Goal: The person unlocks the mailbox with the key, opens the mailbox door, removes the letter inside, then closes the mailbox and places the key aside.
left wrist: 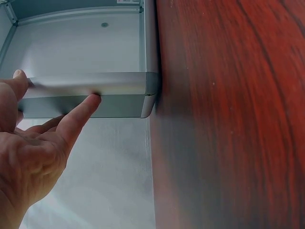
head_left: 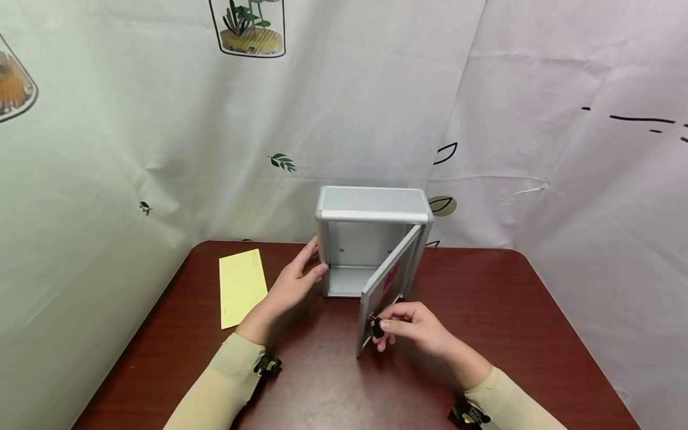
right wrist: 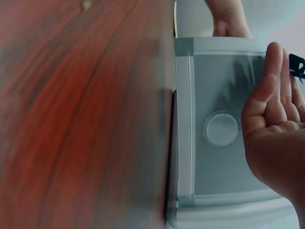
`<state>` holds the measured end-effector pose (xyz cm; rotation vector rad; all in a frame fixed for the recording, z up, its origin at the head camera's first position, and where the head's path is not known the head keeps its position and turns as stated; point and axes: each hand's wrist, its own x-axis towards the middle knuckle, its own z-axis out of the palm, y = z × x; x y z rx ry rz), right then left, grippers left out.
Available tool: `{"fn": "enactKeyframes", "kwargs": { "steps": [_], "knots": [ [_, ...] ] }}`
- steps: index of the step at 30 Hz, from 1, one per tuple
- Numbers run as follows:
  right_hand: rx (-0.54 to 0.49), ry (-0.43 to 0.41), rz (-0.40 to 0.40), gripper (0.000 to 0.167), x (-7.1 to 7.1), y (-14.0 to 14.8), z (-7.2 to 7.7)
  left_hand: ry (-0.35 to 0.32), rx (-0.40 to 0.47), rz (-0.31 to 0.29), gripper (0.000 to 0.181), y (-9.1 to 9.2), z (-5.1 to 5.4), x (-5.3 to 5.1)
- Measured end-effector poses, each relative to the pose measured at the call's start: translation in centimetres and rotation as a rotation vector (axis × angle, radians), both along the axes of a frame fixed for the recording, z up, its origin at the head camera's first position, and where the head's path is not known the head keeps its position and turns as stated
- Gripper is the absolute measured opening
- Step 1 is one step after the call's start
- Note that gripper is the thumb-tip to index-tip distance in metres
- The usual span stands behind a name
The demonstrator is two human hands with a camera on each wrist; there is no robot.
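Observation:
A silver metal box (head_left: 373,202) stands upright on the table, its hinged door (head_left: 388,286) swung out toward me on the right side. Red lettering marks the door's outer face. My left hand (head_left: 292,283) holds the box's left side, thumb at the front edge and fingers along the outer wall; the left wrist view shows this hand (left wrist: 43,148) against the metal frame (left wrist: 95,83). Near the door's free edge, my right hand (head_left: 416,327) pinches a small black-headed key (head_left: 377,326) at the lock. In the right wrist view, the key (right wrist: 296,66) is partly cut off.
A yellow envelope (head_left: 243,289) lies on the dark red wooden table (head_left: 484,334), left of the box. Behind the table hangs a pale printed cloth (head_left: 365,107). In the right wrist view, a round disc (right wrist: 221,129) sits on a grey panel.

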<state>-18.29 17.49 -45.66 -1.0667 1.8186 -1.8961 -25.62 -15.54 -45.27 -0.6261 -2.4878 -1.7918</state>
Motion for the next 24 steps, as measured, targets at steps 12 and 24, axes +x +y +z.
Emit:
{"fn": "enactKeyframes", "kwargs": {
  "steps": [12, 24],
  "knots": [
    [0.056, 0.023, -0.130, 0.019, -0.3, -1.7, -0.1, -0.012, 0.019, -0.008, 0.077, 0.1, 0.0, 0.1],
    [0.126, -0.012, -0.273, 0.021, -0.5, -4.1, 0.3, -0.009, 0.020, -0.007, 0.076, 0.1, 0.1, 0.1]
  ]
}}
